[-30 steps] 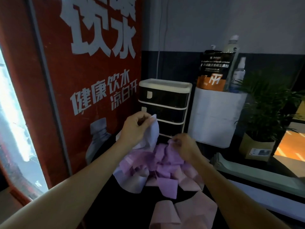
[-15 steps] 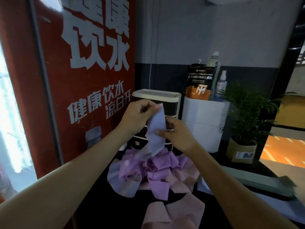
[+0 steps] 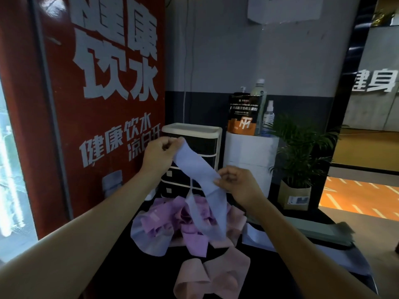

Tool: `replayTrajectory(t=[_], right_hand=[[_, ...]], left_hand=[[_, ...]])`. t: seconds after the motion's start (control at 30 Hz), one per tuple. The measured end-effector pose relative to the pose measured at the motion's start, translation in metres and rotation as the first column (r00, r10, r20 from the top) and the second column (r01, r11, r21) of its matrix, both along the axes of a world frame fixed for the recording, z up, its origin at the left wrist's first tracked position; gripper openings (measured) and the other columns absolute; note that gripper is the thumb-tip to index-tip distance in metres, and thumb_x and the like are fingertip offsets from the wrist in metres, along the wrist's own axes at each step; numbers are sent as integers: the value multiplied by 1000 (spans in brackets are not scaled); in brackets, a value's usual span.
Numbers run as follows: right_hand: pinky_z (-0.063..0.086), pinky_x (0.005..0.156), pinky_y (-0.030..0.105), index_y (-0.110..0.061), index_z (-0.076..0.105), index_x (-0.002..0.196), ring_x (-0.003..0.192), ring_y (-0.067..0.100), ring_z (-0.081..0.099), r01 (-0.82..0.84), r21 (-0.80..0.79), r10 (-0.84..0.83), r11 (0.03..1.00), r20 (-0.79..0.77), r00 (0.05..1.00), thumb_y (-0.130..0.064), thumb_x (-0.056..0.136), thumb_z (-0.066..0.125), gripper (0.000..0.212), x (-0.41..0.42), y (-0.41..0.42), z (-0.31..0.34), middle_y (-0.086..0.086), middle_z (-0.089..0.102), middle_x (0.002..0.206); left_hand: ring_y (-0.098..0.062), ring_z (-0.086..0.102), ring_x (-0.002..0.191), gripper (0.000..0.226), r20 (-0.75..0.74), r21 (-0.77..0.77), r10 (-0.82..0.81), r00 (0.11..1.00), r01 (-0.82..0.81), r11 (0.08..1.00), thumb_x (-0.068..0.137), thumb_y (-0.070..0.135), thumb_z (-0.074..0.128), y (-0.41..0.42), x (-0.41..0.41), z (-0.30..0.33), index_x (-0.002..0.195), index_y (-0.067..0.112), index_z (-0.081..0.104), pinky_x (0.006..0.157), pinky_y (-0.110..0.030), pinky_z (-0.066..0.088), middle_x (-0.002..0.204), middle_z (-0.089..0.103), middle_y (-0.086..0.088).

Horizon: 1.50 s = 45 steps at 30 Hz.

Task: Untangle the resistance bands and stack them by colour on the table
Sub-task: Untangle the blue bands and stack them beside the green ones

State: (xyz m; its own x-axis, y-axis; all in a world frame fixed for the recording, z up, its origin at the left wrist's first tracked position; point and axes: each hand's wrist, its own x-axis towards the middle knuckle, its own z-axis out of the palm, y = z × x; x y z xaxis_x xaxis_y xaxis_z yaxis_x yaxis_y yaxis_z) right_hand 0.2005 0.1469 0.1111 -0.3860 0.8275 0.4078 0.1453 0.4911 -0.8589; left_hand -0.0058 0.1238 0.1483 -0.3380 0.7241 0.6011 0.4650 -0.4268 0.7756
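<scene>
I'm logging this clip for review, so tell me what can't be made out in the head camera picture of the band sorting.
- Lower end of the pale blue band: lost in the tangled pile, so whether it is free cannot be told.
- Left hand fingertips: folded behind the band's top edge.
- Right hand palm side: turned away.
- Pink bands at the near edge: partly cut off by the frame bottom.
- Band count per colour: overlaps and dim light hide it.
</scene>
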Motion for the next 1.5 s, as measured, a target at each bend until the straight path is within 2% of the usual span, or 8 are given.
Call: replayTrajectory(t=[0.17, 0.27, 0.37, 0.47, 0.77, 0.93, 1.17, 1.5], right_hand=[[48, 64, 28, -14, 60, 77, 62, 12, 57, 41, -103, -62, 994, -207, 976, -6, 82, 68, 12, 13, 2, 16, -8, 64, 58], [47, 68, 32, -12, 61, 75, 65, 14, 56, 30, -178, -74, 984, -247, 966, -4, 82, 67, 12, 14, -1, 12, -2, 64, 64], [48, 72, 36, -10, 62, 74, 68, 18, 56, 19, -252, -93, 967, -282, 955, -3, 84, 64, 12, 12, 0, 4, 4, 64, 67], [53, 72, 29, -10, 63, 83, 70, 15, 61, -41, -263, -44, 964, -309, 950, 0, 83, 65, 10, 14, 0, 4, 4, 66, 74], [43, 67, 23, -4, 69, 82, 61, 5, 50, 226, 177, -232, 958, 12, 973, -6, 81, 70, 3, 22, -3, 15, -6, 55, 69], [44, 66, 19, -6, 63, 85, 71, 11, 55, 299, 258, -293, 919, -61, 954, -12, 87, 62, 7, 20, -1, 32, 0, 61, 82], [50, 73, 17, -15, 68, 86, 78, 8, 61, 65, 374, -94, 925, 59, 994, -7, 83, 67, 8, 14, -16, 35, 1, 65, 87], [49, 85, 13, -11, 57, 112, 96, 10, 59, 14, 148, -3, 989, -73, 997, -7, 94, 52, 20, 42, -5, 36, 1, 62, 106]], left_hand=[[-16, 44, 59, 41, -341, -445, -63, 938, -102, 890, 93, 43, 49, 6, -1, -22, 64, 14, 49, 56, -28, 35, 61, 46, -1], [-13, 57, 77, 29, -349, -288, 1, 937, -108, 952, 92, 43, 50, -4, 19, -26, 84, 18, 60, 72, -31, 46, 83, 62, 2], [-5, 57, 78, 14, -217, -235, -276, 936, 225, 946, 89, 29, 60, -21, 49, -25, 94, 16, 61, 71, -23, 47, 89, 62, 4], [-14, 61, 83, 26, -298, -268, -335, 894, 258, 928, 79, 24, 72, -21, 59, -33, 100, 23, 58, 74, -27, 52, 99, 59, 2], [-16, 61, 80, 12, -243, -145, -239, 940, 208, 967, 90, 14, 60, -18, 57, -26, 84, 25, 62, 75, -27, 50, 83, 66, 0], [-4, 58, 60, 24, -113, -179, -195, 974, 173, 969, 92, 32, 53, -25, 61, -11, 76, 16, 61, 60, -19, 46, 67, 61, 4], [-18, 67, 87, 37, 305, -322, -376, 875, 467, 824, 96, 41, 43, -21, 74, 10, 99, 9, 63, 68, -24, 53, 93, 68, -10], [-9, 62, 77, 16, 26, -298, -577, 816, 557, 775, 96, 15, 46, -17, 89, 27, 92, 16, 62, 69, -22, 53, 87, 65, -3]])
